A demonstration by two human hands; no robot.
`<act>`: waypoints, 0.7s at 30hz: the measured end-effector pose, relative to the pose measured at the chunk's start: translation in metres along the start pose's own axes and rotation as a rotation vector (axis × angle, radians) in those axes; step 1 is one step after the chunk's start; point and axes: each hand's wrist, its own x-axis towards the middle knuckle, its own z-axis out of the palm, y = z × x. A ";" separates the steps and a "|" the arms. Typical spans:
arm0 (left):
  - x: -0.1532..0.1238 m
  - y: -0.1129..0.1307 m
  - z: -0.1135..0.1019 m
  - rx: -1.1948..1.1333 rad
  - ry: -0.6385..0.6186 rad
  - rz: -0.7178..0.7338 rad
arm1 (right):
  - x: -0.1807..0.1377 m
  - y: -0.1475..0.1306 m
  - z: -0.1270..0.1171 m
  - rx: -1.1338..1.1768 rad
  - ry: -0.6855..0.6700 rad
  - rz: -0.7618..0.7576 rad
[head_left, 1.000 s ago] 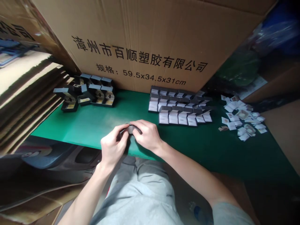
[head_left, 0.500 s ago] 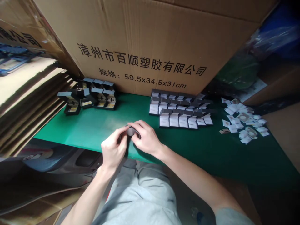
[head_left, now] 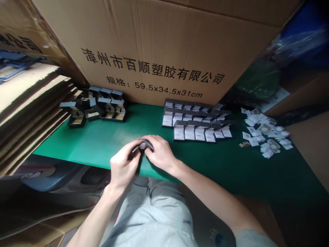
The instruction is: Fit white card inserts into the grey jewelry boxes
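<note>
A small dark jewelry-type box (head_left: 143, 146) is held between both hands above the front edge of the green table. My left hand (head_left: 125, 158) grips its left side, thumb and fingers closed around it. On the right side, my right hand (head_left: 159, 151) has its fingers bent over the top and its thumb below. Much of the box is covered by the fingers, so its inside cannot be made out. Beyond the hands, to the right, stand rows of open dark boxes (head_left: 200, 134) with white inserts. To the left is a group of open dark boxes (head_left: 118, 116) with yellowish insides.
A large printed cardboard carton (head_left: 154, 41) stands along the back of the green table (head_left: 102, 144). Stacked cardboard sheets (head_left: 31, 99) rise at the left. Small white card pieces (head_left: 266, 132) lie heaped at the right, near plastic bags (head_left: 262, 82).
The box has tilted slightly in the hands, and more of its dark left side shows beside the left fingers. Both hands stay in nearly the same place. The view has shifted a little.
</note>
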 end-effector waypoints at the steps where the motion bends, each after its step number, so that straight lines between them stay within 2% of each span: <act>1: 0.001 0.000 -0.001 0.001 -0.011 -0.006 | 0.000 0.000 0.000 0.001 -0.007 0.003; 8: 0.001 -0.001 -0.002 0.024 -0.027 -0.055 | -0.001 0.004 0.003 -0.025 0.005 -0.064; 21: -0.002 -0.004 0.001 -0.012 0.035 -0.018 | -0.001 -0.006 -0.003 -0.028 -0.019 -0.034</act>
